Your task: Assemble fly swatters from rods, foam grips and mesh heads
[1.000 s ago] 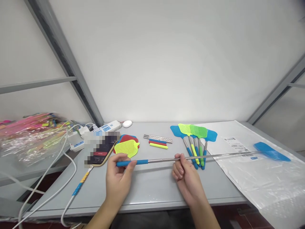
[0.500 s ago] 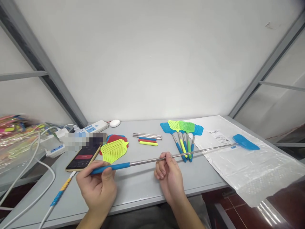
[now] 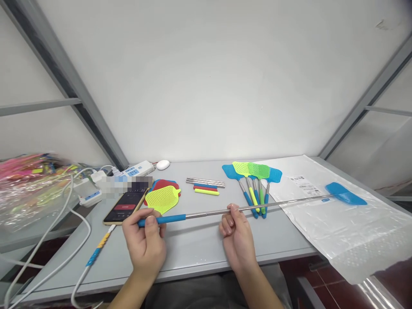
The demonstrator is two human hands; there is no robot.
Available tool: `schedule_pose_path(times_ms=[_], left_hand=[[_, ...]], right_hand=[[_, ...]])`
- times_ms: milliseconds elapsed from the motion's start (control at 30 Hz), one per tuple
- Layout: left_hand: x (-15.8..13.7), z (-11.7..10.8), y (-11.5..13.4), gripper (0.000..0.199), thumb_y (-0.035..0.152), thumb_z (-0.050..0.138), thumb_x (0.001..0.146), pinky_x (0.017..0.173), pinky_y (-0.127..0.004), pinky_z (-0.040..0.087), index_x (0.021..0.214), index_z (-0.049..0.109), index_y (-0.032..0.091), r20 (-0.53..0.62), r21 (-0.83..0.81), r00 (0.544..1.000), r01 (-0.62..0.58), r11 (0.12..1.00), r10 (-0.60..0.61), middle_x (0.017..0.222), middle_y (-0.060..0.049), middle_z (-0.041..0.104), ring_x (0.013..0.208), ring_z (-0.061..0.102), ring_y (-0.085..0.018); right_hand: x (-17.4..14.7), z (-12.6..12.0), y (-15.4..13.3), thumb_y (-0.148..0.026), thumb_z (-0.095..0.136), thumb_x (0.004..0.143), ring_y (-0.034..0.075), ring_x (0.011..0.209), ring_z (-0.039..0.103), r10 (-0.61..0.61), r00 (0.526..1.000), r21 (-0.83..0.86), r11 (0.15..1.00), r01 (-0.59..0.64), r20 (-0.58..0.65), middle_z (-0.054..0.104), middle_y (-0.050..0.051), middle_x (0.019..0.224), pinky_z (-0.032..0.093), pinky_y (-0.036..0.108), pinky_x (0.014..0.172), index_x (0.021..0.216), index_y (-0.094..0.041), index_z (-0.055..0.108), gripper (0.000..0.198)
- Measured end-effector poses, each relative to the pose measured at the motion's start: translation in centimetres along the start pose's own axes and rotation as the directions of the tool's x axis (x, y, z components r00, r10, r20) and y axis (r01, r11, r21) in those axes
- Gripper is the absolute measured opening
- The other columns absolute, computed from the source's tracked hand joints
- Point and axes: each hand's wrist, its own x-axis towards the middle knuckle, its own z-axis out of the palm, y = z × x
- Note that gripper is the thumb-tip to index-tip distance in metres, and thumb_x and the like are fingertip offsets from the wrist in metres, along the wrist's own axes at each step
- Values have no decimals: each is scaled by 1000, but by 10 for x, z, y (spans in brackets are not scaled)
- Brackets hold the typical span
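Observation:
A blue fly swatter [image 3: 212, 212] with its telescopic metal rod drawn out long is held across the table. My left hand [image 3: 146, 240] is closed round its blue handle. Thumb and fingers of my right hand [image 3: 238, 236] pinch the rod near its middle. The blue swatter head [image 3: 349, 195] is at the far right, over a white plastic bag. Behind the rod, several short swatters [image 3: 257, 171] in blue, yellow and green lie fanned out. Loose swatter heads, the top one yellow [image 3: 163, 200], are stacked behind my left hand.
Metal rods [image 3: 205, 182] and coloured handle tubes [image 3: 206, 192] lie at the back middle. On the left are a phone [image 3: 125, 208], a power strip [image 3: 138, 171], a cable with a coloured sleeve [image 3: 96, 253] and bagged swatter parts [image 3: 35, 189]. The white plastic bag [image 3: 309, 214] overhangs the table's front right edge.
The view has swung slightly left, so everything appears further right. Both hands keep their grip on the extended fly swatter, whose length looks about the same.

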Motion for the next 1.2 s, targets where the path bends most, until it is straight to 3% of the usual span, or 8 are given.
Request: schedule_pose_path(times_ms=[233,400,500,600,733,867,1133,1200], left_hand=[[-4,-7,-11,24,43,57,90,44,-20,44,91,52,20,-95,152,994,69,986,-55,77,0,57,51,51,-9],[-15,-8,-16,21,39,53,93,53,-23,47,87,53,19,100,284,988,82,955,-115,66,2,54,56,55,-12],[-16,-6,-12,21,40,52,94,54,-23,47,88,51,20,140,251,981,96,963,-134,65,2,53,56,55,-12],[-11,-5,-8,24,43,53,93,49,-21,44,86,48,20,63,168,987,138,976,-150,68,3,53,51,49,-9],[0,-6,-5,29,47,56,91,42,-19,41,84,44,22,-28,31,984,175,984,-174,74,4,54,46,45,-6],[3,-7,-6,28,46,56,91,41,-19,41,85,43,22,-31,20,987,158,987,-157,76,4,54,46,46,-6],[-18,-8,-15,21,40,53,94,54,-23,46,89,48,21,190,249,973,83,965,-132,70,2,56,58,55,-11],[-18,-7,-14,21,40,53,94,54,-23,46,89,49,21,199,254,970,84,964,-137,70,2,56,58,55,-11]], right_hand=[[-1,-2,5,-40,74,80,7,47,28,-46,995,-161,985,59,83,34,-9,52,25,22,46,85,-20,64,23],[-5,1,13,-45,75,78,8,46,34,-17,991,-311,949,58,132,39,-9,49,27,23,48,86,-20,66,28],[-6,2,14,-43,76,77,9,51,40,-14,990,-349,935,63,141,46,-6,55,32,25,52,88,-19,69,27],[-6,0,13,-41,76,78,9,56,43,-25,991,-318,946,66,134,52,-3,64,35,25,55,87,-19,70,25],[-7,-5,11,-38,75,80,7,52,39,-19,998,-177,984,30,63,46,-6,59,33,22,51,88,-21,68,19],[-7,-4,9,-38,76,79,6,52,42,-45,998,-196,979,51,33,50,-5,62,34,21,49,88,-20,68,22],[-6,3,11,-42,81,71,8,53,46,7,998,-314,949,11,54,56,-2,63,32,20,46,84,-17,68,31],[-6,1,12,-41,81,71,8,55,46,28,997,-312,950,-4,72,56,-2,63,34,20,47,84,-17,69,30]])
